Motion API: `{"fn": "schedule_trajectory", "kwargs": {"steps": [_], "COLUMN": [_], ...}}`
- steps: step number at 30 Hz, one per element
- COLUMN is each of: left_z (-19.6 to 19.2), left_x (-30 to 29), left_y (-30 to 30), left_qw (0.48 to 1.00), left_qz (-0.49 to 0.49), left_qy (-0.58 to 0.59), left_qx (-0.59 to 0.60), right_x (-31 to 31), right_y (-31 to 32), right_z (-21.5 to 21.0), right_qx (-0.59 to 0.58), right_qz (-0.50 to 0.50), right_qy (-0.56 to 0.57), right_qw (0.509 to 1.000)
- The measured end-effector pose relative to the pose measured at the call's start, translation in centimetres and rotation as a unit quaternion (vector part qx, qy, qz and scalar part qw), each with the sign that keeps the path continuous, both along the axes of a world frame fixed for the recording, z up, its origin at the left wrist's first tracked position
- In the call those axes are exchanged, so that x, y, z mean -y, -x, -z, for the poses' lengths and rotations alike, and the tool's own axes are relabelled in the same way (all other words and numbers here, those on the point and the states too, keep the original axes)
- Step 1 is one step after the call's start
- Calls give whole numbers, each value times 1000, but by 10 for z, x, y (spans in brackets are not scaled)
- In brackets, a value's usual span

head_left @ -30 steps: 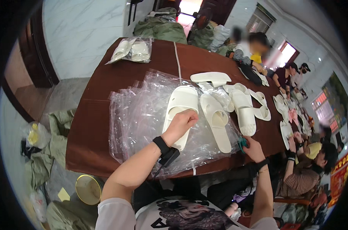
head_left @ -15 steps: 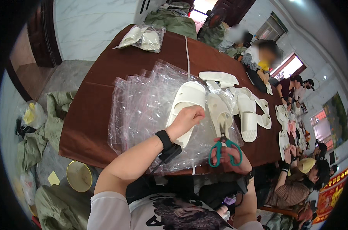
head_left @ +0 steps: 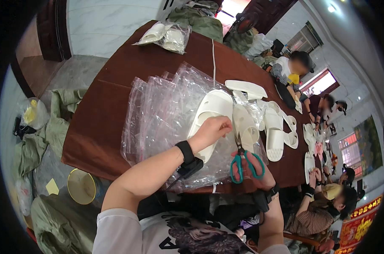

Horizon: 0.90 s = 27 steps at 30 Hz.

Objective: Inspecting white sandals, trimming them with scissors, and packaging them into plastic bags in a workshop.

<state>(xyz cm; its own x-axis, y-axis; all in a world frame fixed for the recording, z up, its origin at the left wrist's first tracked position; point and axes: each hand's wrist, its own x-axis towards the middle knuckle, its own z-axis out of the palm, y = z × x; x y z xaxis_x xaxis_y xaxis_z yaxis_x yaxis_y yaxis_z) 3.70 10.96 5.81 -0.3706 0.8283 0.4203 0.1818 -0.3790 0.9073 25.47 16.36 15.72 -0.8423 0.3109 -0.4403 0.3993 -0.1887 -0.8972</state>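
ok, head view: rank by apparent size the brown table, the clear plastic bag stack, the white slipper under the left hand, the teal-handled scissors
1. Brown wooden table
2. Stack of clear plastic bags
3. White foam slipper under the left hand
4. Teal-handled scissors in the right hand; they sit nearer the camera, yet look smallest.

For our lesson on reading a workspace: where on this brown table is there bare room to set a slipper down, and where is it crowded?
Bare tabletop lies left of the clear plastic bags, and between them and the bagged slippers at the far end. It is crowded from the left hand on a white slipper rightward: scissors in the right hand, then loose slippers.
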Motion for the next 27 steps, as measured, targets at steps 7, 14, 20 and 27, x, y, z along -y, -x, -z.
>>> {"fn": "schedule_trajectory", "kwargs": {"steps": [7, 14, 20, 27], "left_z": [-3, -8, -29, -70], "left_x": [1, 8, 14, 33], "left_y": [-1, 0, 14, 29], "left_qw": [1000, 999, 989, 953], "left_qz": [11, 27, 8, -73], "left_qy": [8, -9, -104, -242], "left_qx": [3, 13, 103, 164], "right_x": [-12, -17, -67, -108], "right_y": [18, -2, -68, -123], "right_z": [3, -2, 23, 70], "right_qx": [-20, -75, 61, 225], "right_qz": [48, 131, 180, 82], "right_qy": [-75, -157, -570, -718], "right_qw": [996, 976, 800, 653]}}
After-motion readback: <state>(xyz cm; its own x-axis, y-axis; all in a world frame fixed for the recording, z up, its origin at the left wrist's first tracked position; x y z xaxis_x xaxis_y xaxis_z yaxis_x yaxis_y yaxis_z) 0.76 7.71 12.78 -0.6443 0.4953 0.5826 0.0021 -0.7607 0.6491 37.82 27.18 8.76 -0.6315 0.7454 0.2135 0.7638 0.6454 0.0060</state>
